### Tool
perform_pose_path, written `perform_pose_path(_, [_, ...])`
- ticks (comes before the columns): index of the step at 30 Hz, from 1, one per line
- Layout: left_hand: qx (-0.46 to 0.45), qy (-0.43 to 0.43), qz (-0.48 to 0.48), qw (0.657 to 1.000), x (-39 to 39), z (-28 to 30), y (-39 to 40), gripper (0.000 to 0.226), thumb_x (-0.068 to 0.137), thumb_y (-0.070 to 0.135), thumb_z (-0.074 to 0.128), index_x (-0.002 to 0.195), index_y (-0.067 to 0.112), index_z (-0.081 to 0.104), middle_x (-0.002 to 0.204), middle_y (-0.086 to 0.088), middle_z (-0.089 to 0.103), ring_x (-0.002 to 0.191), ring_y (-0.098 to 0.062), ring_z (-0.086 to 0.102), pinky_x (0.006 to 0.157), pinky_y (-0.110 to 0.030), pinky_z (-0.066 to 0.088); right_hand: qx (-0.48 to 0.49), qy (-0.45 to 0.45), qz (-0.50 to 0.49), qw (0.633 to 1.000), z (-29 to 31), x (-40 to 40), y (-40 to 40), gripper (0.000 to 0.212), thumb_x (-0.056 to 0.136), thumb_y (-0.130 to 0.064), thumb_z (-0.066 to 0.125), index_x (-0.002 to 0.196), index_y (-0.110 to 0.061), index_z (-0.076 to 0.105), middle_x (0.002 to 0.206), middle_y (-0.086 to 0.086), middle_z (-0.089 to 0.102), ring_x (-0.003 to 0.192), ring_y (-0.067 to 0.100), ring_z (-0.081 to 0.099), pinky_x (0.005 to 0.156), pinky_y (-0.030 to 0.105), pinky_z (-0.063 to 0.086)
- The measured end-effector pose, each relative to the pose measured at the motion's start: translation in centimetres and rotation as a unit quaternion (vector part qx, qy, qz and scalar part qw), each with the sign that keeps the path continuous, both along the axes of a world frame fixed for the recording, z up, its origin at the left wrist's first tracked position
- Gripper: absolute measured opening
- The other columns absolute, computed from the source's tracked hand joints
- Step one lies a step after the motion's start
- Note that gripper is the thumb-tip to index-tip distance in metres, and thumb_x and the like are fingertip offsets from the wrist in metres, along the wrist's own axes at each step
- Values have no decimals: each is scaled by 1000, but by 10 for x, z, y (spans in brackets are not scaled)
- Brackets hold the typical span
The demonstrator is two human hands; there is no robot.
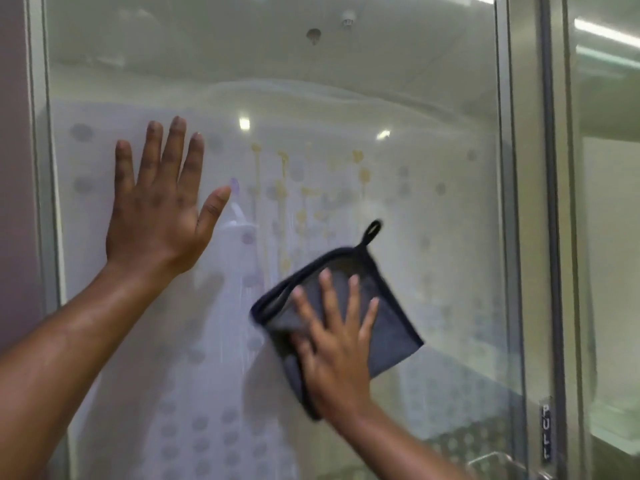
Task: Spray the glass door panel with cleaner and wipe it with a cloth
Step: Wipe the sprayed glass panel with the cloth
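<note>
The glass door panel (311, 116) fills the view, framed in metal, and carries a misty, streaked film across its middle. The left hand (159, 209) lies flat on the glass at the left, fingers spread and holding nothing. Lower and to the right, the right hand (332, 344) presses a dark grey cloth (384, 323) against the pane with open, splayed fingers; the cloth's hanging loop points up. A small "PULL" label (546, 434) sits on the frame at the lower right.

The cloth (349, 306) is motion-blurred; the door handle (502, 462) is cut off below.
</note>
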State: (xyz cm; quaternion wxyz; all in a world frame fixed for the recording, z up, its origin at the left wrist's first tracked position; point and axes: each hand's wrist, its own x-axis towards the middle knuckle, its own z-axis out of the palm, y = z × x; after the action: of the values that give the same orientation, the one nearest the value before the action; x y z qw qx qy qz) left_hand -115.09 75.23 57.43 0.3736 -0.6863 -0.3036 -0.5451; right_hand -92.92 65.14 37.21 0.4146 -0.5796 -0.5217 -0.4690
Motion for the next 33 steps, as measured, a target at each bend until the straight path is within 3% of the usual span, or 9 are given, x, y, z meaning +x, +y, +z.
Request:
perform_pose_path(5, [-4, 7, 6, 1000, 0, 1, -3, 79, 111, 66, 8, 174, 19, 3, 184, -7, -2, 170, -31, -2, 136, -60, -1, -136, -326, 36, 935, -49, 17, -15, 62, 108, -57, 48, 165, -41, 32, 177, -4, 22, 164, 38, 13, 127, 68, 7])
perform_pose_path(7, [-4, 5, 9, 1000, -1, 1, -4, 79, 111, 66, 7, 174, 19, 2, 184, -7, -3, 170, -31, -2, 136, -61, 1, -137, -340, 37, 930, -18, 42, -23, 59, 108, -51, 51, 164, -41, 34, 177, -4, 23, 165, 35, 12, 128, 66, 7])
perform_pose_path(10, [-6, 7, 9, 1000, 0, 1, -6, 78, 111, 65, 8, 174, 18, 3, 184, -8, -2, 170, -31, -2, 136, -61, 1, 18, 11, 7, 1000, 25, 66, -26, 64, 102, -29, 47, 164, -39, 33, 177, -3, 16, 165, 35, 5, 125, 74, 4])
perform_pose_path(12, [-11, 7, 10, 1000, 0, 1, -7, 79, 111, 65, 8, 174, 17, 5, 184, -9, -2, 170, -31, -2, 136, -62, 1, 112, 256, -21, 960, 45, 57, -22, 67, 99, -29, 42, 165, -38, 32, 178, -2, 14, 165, 38, 6, 123, 77, 5])
perform_pose_path(14, [-12, 8, 11, 1000, 1, 1, -8, 79, 111, 64, 9, 174, 16, 6, 184, -9, -1, 170, -32, -1, 135, -62, 1, 137, 311, -36, 940, 52, 31, -12, 63, 102, -38, 37, 165, -36, 33, 178, 0, 17, 163, 42, 10, 122, 78, 9])
perform_pose_path(20, [0, 8, 9, 1000, -1, 0, -7, 78, 111, 65, 6, 174, 18, 1, 184, -9, -2, 170, -32, -2, 135, -62, 2, -35, -47, 40, 997, -16, -91, 26, 70, 102, -47, 50, 166, -42, 24, 180, -2, 9, 164, 43, -1, 123, 76, -7])
perform_pose_path(25, [-4, 19, 4, 1000, -3, 1, -10, 77, 112, 65, 9, 174, 20, 0, 184, -9, -2, 170, -33, -2, 135, -61, 0, -72, -177, 67, 979, -8, -17, 1, 59, 108, -51, 42, 165, -39, 31, 178, -3, 17, 165, 36, 4, 126, 71, 0])
perform_pose_path(29, [0, 14, 1, 1000, -2, 1, -10, 77, 112, 65, 10, 174, 18, 3, 184, -11, 1, 170, -35, 1, 133, -61, -2, 59, 127, -1, 990, 5, 105, -39, 62, 103, -28, 43, 164, -34, 34, 177, -1, 16, 165, 37, 5, 125, 70, -2])
perform_pose_path(33, [1, 11, 6, 1000, 1, 0, -11, 79, 112, 66, 9, 174, 17, 3, 183, -13, 1, 170, -37, 0, 134, -66, 1, 172, 467, -21, 867, -9, 161, -67, 60, 109, -30, 36, 166, -17, 28, 178, 7, 18, 164, 40, 8, 123, 76, 6])
